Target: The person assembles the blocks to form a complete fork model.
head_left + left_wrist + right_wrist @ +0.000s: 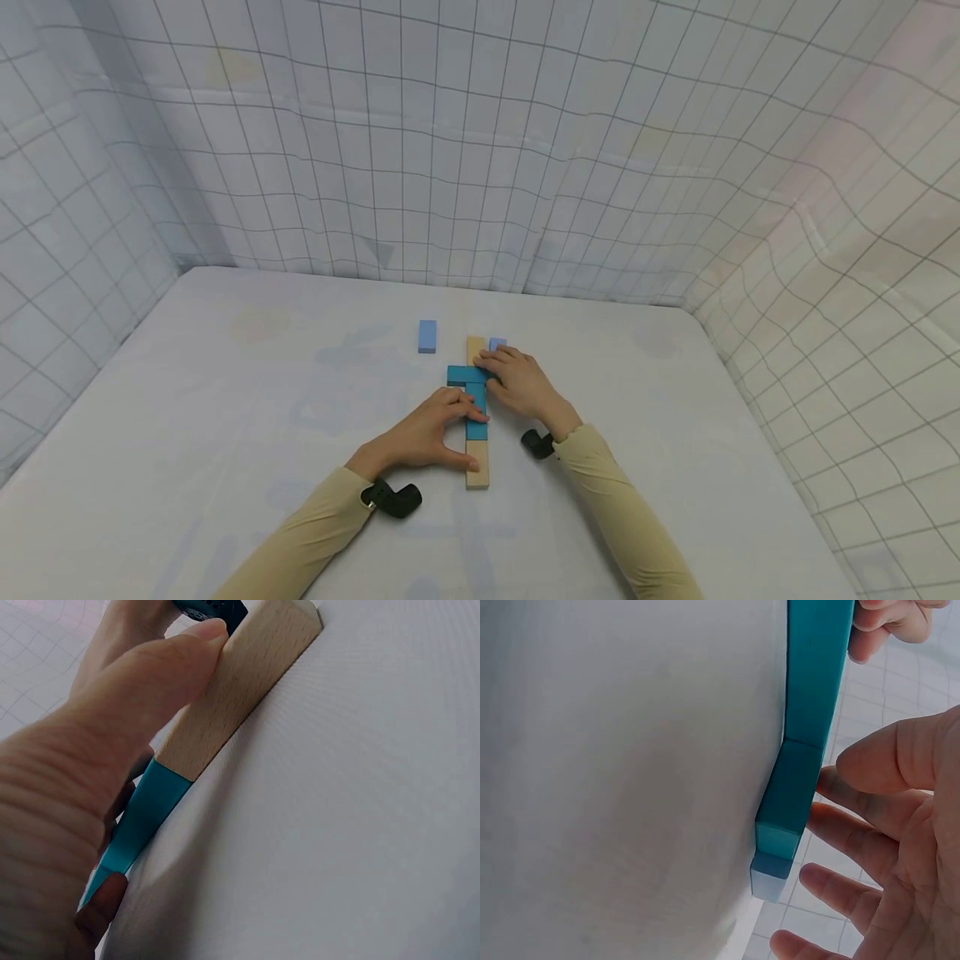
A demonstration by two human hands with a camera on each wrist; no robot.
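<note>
Several flat blocks form a T in the head view: a plain wooden block (477, 479) nearest me, a lengthwise teal block (476, 428) beyond it, and a crosswise teal block (459, 374) at the top. Past that lies a second wooden block (475, 345). My left hand (430, 429) spans the stem, its thumb on the near wooden block (240, 682) and its fingertips at the lengthwise teal block (146, 814). My right hand (522, 385) has its fingers spread at the right end of the crosswise teal block (789, 787), fingertips over the far blocks.
A light blue block (427, 336) lies apart at the far left of the T. Another bluish block (497, 342) is partly hidden by my right fingers. White cloth (300, 367) covers the tabletop, with gridded curtains (450, 167) behind and at both sides.
</note>
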